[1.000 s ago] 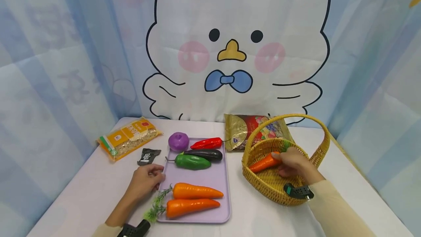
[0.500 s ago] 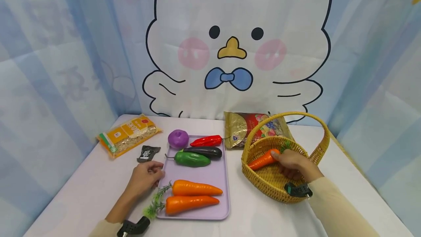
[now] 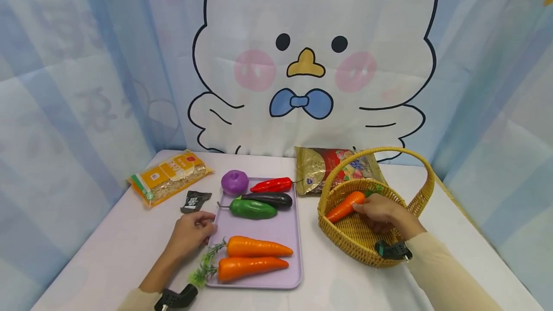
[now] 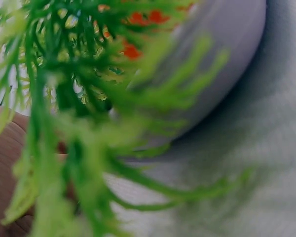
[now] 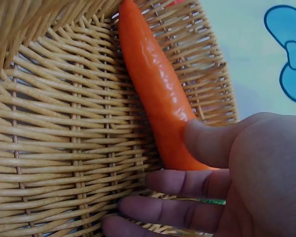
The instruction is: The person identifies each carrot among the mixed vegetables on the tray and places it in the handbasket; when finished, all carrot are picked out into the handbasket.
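Observation:
My right hand point(image 3: 380, 211) is inside the wicker basket point(image 3: 365, 254), at the leafy end of an orange toy carrot point(image 3: 346, 206). In the right wrist view the carrot point(image 5: 155, 84) lies along the basket's far wall. The thumb touches its thick end, while the other fingers point(image 5: 172, 210) extend loosely beside it. My left hand point(image 3: 190, 234) rests by the left edge of the lilac tray point(image 3: 259, 227), fingers loosely bent. Two more carrots point(image 3: 259, 247) lie at the tray's near end. Green carrot leaves point(image 4: 89, 128) cover much of the left wrist view.
Toward the tray's back lie a green pepper point(image 3: 254, 209), an eggplant point(image 3: 272, 199), a red chili point(image 3: 271, 185) and a purple onion point(image 3: 234, 182). A yellow oat bag point(image 3: 170, 176) and a small black packet point(image 3: 196, 201) are left; a gold-red bag point(image 3: 317, 172) sits behind the basket.
The carrot in the basket has shifted slightly toward the back wall, and the right hand's hold on it has loosened. The left hand stays at the tray's edge.

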### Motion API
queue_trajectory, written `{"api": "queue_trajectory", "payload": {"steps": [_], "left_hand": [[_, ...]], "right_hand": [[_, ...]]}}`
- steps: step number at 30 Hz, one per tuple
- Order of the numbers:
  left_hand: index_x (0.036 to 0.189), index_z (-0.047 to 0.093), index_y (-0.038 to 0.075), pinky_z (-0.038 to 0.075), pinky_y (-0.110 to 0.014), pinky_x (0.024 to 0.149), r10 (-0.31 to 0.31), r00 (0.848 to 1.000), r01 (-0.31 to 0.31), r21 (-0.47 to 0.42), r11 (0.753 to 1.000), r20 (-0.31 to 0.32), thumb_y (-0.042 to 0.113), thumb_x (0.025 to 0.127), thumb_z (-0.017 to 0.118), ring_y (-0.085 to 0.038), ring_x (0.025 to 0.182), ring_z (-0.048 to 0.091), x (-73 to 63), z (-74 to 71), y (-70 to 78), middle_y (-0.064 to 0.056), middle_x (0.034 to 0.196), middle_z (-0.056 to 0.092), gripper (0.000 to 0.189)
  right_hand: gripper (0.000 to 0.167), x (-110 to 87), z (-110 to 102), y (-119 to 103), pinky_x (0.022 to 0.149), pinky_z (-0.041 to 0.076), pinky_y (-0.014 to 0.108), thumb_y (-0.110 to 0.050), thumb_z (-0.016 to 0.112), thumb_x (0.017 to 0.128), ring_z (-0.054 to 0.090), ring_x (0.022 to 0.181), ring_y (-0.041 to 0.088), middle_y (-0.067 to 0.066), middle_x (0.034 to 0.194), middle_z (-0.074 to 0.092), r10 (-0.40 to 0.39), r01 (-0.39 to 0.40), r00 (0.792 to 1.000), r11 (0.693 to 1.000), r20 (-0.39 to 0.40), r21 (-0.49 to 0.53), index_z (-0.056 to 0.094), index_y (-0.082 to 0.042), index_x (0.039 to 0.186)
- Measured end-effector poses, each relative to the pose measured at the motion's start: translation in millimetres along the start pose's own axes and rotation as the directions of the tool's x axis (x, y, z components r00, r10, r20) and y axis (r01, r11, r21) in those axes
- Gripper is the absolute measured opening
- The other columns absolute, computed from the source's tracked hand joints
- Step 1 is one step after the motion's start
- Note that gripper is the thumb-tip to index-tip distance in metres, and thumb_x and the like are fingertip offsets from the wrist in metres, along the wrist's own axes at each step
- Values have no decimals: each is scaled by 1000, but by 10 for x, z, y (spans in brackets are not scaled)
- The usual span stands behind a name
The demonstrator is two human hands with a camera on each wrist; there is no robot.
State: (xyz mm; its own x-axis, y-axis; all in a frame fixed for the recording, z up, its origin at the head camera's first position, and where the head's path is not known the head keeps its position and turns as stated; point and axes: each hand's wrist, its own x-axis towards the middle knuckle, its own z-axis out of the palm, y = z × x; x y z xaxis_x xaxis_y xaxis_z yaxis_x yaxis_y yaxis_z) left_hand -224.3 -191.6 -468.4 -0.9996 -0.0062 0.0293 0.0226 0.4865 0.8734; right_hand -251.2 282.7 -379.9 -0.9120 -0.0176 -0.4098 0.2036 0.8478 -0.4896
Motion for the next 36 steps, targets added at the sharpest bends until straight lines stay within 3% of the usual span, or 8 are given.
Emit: {"api": "queue_trajectory", "payload": {"steps": [3, 7, 12, 18, 23, 30, 36], "left_hand": [[116, 69, -3, 46, -25, 49, 1, 1000, -1, 0, 1000, 1, 7, 86, 68, -18, 56, 57, 12, 0, 1, -5, 78, 65, 32], [115, 69, -3, 46, -25, 48, 5, 1000, -5, 0, 1000, -2, 6, 85, 69, -17, 55, 57, 25, -4, 3, -5, 78, 65, 31], [116, 69, -3, 47, -25, 49, -4, 1000, 4, 4, 1000, 0, 7, 86, 69, -17, 56, 57, 17, -11, 8, -5, 79, 65, 31], [117, 69, -2, 48, -25, 51, -32, 999, 32, 7, 999, 6, 8, 85, 69, -17, 58, 58, -4, -14, 6, -5, 81, 65, 34], [118, 69, -2, 48, -25, 52, -39, 999, 39, 10, 999, 9, 8, 86, 69, -17, 60, 59, 0, -4, 8, -5, 81, 65, 34], [118, 69, -2, 48, -25, 51, -40, 999, 40, -1, 999, 7, 7, 86, 68, -17, 60, 59, -2, 2, 13, -5, 81, 65, 33], [118, 69, -3, 48, -25, 51, -35, 999, 35, 1, 999, 8, 6, 86, 68, -18, 59, 59, -9, 1, 12, -5, 81, 65, 33]], "right_hand": [[36, -21, -11, -34, 62, 59, 41, -34, 51, 105, 66, 70, 27, 12, 79, 60, -13, 13, 1000, 1000, -10, -27, 61, -2, 89], [30, -57, -13, -114, 61, 59, 40, -27, 54, 103, 65, 68, 26, 9, 75, 57, -32, 32, 999, 999, -7, -43, 62, -2, 91], [22, -138, -27, -274, 56, 57, 39, -16, 52, 102, 63, 64, 25, 12, 78, 59, -87, 86, 996, 994, -20, -61, 64, 2, 100], [21, -233, 0, -479, 55, 55, 37, -9, 52, 99, 59, 70, 25, 13, 86, 60, -153, 150, 987, 986, -43, -66, 67, 2, 107], [27, -305, 28, -649, 62, 51, 34, 1, 51, 89, 56, 79, 24, 12, 93, 63, -209, 202, 975, 975, -71, -93, 67, 4, 110], [25, -453, 59, -829, 70, 51, 35, 3, 54, 83, 56, 80, 22, 8, 93, 65, -309, 296, 944, 948, -117, -118, 69, 2, 104], [14, -584, 139, -930, 64, 48, 32, 3, 53, 91, 54, 73, 20, 10, 87, 63, -344, 348, 926, 938, -158, -4, 66, 1, 96]]}}
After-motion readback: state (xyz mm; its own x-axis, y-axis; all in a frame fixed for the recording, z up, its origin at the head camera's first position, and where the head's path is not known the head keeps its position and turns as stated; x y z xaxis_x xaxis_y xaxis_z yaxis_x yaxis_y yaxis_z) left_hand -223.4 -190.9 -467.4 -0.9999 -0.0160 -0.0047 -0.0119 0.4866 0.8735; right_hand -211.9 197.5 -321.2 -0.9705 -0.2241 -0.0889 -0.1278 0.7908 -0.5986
